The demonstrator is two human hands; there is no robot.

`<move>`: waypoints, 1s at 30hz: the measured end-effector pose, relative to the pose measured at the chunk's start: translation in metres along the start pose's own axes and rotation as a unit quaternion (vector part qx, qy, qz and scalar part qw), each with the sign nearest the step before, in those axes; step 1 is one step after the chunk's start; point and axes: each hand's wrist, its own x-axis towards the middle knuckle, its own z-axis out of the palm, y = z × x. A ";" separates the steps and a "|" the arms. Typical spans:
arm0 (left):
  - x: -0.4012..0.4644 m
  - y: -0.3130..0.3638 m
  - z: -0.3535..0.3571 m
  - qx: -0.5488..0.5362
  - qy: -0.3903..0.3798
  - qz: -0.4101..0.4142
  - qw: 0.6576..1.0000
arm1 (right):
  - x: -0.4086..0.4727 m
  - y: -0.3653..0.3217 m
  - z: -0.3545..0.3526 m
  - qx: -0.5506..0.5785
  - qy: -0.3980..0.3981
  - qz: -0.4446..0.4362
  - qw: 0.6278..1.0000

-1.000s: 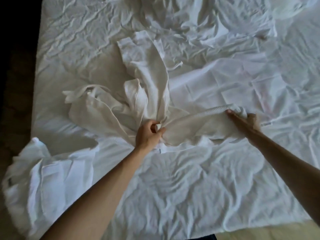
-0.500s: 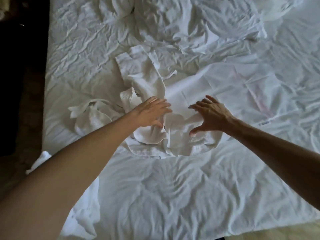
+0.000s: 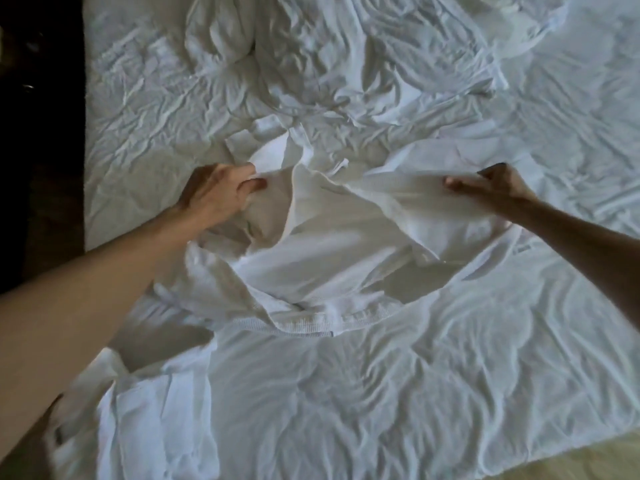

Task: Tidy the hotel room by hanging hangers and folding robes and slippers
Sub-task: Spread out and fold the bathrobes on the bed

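Both hands [image 3: 216, 194] [image 3: 498, 185] moved apart, fingers pinching robe [image 3: 332, 244] edges above rumpled bed [image 3: 398, 393].

A wrinkled white bed sheet [image 3: 398, 393] covered the mattress, creased all over. Farther up the bed lay a rumpled white duvet [image 3: 346, 53], bunched in heavy folds. Dark floor [image 3: 38, 150] ran along the left side of the bed, and a strip of pale floor [image 3: 554, 462] showed at the near right corner.
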 end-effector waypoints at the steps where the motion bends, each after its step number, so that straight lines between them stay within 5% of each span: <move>1: 0.005 -0.006 -0.011 0.001 -0.015 -0.019 1.000 | 0.004 -0.008 -0.006 0.002 0.002 0.003 1.000; 9: -0.051 -0.020 0.029 0.050 -0.257 -0.041 0.964 | -0.015 0.004 0.047 -0.103 -0.103 0.087 0.985; 14: -0.110 -0.028 0.100 -0.012 -0.240 -0.050 0.969 | -0.035 0.047 0.109 -0.170 -0.066 0.121 0.976; 17: -0.113 -0.032 0.109 0.003 -0.184 -0.027 0.983 | -0.047 0.050 0.112 -0.223 0.086 -0.052 0.970; 19: -0.116 -0.031 0.107 -0.012 -0.132 -0.009 0.991 | -0.066 0.045 0.109 -0.255 0.141 -0.208 0.934; 23: -0.117 -0.016 0.093 -0.058 -0.017 0.068 0.996 | -0.083 0.042 0.129 -0.309 0.018 -0.363 0.879; 30: -0.105 -0.004 0.107 -0.068 -0.089 0.171 0.979 | -0.073 0.057 0.151 -0.297 -0.001 -0.474 0.829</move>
